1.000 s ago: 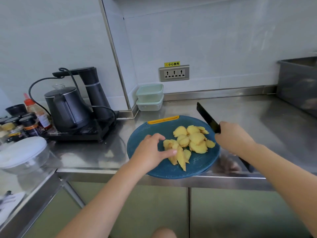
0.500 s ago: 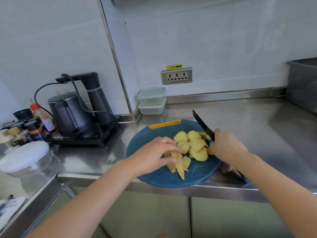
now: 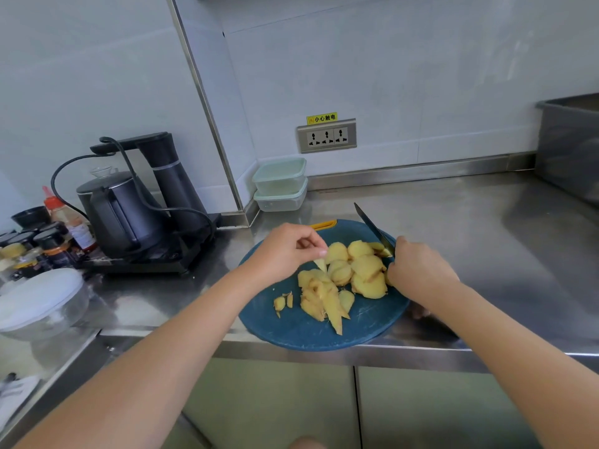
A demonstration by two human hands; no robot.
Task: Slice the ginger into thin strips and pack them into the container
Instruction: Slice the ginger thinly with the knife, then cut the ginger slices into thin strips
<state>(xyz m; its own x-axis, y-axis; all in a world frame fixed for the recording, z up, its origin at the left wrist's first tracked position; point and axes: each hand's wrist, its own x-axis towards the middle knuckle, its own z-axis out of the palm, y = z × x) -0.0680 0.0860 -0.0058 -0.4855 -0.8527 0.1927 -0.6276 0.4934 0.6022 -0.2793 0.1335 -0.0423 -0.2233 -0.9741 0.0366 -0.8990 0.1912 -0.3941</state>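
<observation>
Far left, on the lower counter: glass bowl (image 3: pixel 39 303) with white lid. Behind it a cluster of dark-lidded jars (image 3: pixel 48 244) and a red-capped sauce bottle (image 3: pixel 64 215).

Black kettle (image 3: pixel 120 212) sat on its base, with the tall dispenser column (image 3: pixel 171 176) just beside it and a cord looped over the top.

In the corner against the wall stood two lidded containers (image 3: pixel 280 184), stacked one on the other, well apart from the ginger. Wall socket (image 3: pixel 326 136) above them and to the right, under a yellow label (image 3: pixel 322 118).

Left hand (image 3: pixel 285 251) was over the far left part of the round blue cutting board (image 3: pixel 291 332). Its fingers were curled, with thumb and fingertips pinching one thin pale slice (image 3: pixel 321 263), lifted at the edge of the pile.

Ginger slices (image 3: pixel 353 270) lay heaped in the middle of the board, round pieces toward the right, long pointed wedges (image 3: pixel 334 312) toward the near side, and a few small scraps (image 3: pixel 282 301) apart at left. None was in the containers.

Knife (image 3: pixel 372 226): dark blade angled up and away to the left, with its heel at the right edge of the pile.

Right hand (image 3: pixel 418 270) was closed round the knife handle, knuckles up. The handle itself was hidden, and the fingers were tucked under.

Steel countertop (image 3: pixel 470 222) ran on to the right, with a metal bin (image 3: pixel 570 150) at the far right edge.
</observation>
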